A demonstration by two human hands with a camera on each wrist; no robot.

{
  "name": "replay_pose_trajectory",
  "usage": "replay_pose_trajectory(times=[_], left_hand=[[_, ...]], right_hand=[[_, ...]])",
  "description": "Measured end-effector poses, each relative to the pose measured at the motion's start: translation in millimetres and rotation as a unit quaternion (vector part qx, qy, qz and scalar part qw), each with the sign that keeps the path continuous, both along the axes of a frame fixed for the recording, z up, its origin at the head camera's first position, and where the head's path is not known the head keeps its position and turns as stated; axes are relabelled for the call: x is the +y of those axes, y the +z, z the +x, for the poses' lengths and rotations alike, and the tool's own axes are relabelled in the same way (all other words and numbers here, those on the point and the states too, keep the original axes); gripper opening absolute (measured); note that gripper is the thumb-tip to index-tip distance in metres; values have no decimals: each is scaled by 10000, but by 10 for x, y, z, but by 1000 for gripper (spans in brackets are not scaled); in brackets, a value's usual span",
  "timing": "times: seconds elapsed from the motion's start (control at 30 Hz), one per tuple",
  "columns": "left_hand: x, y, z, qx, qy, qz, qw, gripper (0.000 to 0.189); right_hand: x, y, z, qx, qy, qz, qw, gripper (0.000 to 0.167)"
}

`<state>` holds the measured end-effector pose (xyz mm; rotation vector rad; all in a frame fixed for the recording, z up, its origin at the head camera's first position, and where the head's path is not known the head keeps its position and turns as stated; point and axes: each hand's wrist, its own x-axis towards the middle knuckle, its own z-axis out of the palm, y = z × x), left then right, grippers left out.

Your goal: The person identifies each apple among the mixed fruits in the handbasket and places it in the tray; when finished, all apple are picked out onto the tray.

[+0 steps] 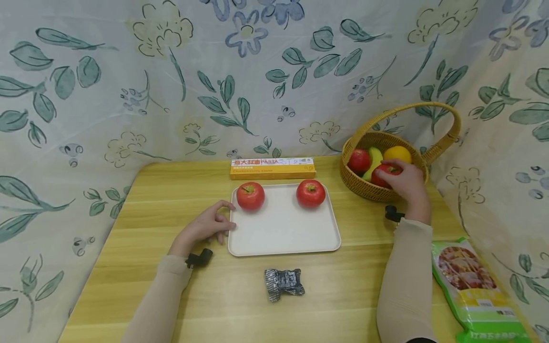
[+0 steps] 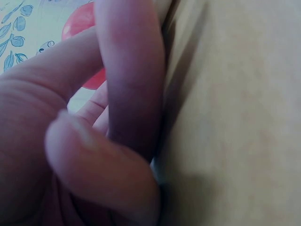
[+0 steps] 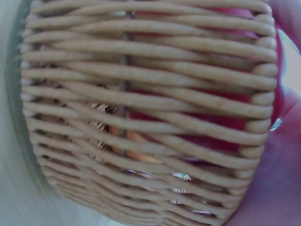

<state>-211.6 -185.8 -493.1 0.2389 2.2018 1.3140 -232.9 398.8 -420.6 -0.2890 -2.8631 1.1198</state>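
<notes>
My right hand (image 1: 407, 183) reaches into the wicker basket (image 1: 369, 189) at the back right and grips a red apple (image 1: 381, 176). In the right wrist view the woven basket wall (image 3: 150, 99) fills most of the picture, with red showing through its gaps. By the left edge of the white tray (image 1: 283, 233) is my left hand (image 1: 208, 223), its fingers loosely bent and fingertips at the rim. Two red apples stand on the tray, a left apple (image 1: 250, 196) and a right apple (image 1: 310, 193). The left wrist view shows bent fingers (image 2: 134, 70) close above the wooden table.
Also in the basket are a red fruit (image 1: 359, 161), a banana (image 1: 374, 162) and an orange-yellow fruit (image 1: 398, 153). A pasta box (image 1: 272, 169) lies behind the tray, a small dark wrapped packet (image 1: 284, 283) in front. A green food bag (image 1: 476, 290) lies at the right edge.
</notes>
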Motion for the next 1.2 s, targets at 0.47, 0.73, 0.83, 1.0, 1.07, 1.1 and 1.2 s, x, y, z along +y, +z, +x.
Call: replay_pose_trajectory(times=[0.47, 0.73, 0.83, 1.0, 1.07, 1.1, 1.2], left_hand=[[1, 11, 12, -23, 21, -52, 10000, 62], [-10, -37, -21, -8, -13, 3, 10000, 60], [-9, -34, -18, -6, -20, -22, 10000, 60], [-5, -19, -17, 6, -3, -64, 10000, 61], [-3, -13, -16, -9, 17, -72, 10000, 61], [-1, -8, -14, -26, 33, -67, 10000, 60], [2, 1, -10, -60, 42, -71, 9999, 60]], right_hand=[[-208, 61, -35, 720, -368, -1358, 9874, 70], [-259, 67, -85, 708, -235, -1593, 9844, 80], [-288, 82, -80, 607, -249, -1493, 9866, 83], [-337, 109, -56, 507, -267, -1397, 9885, 84], [-355, 120, -46, 535, -250, -1410, 9882, 82], [-364, 127, -43, 562, -247, -1420, 9880, 81], [-391, 154, -31, 702, -221, -1477, 9863, 77]])
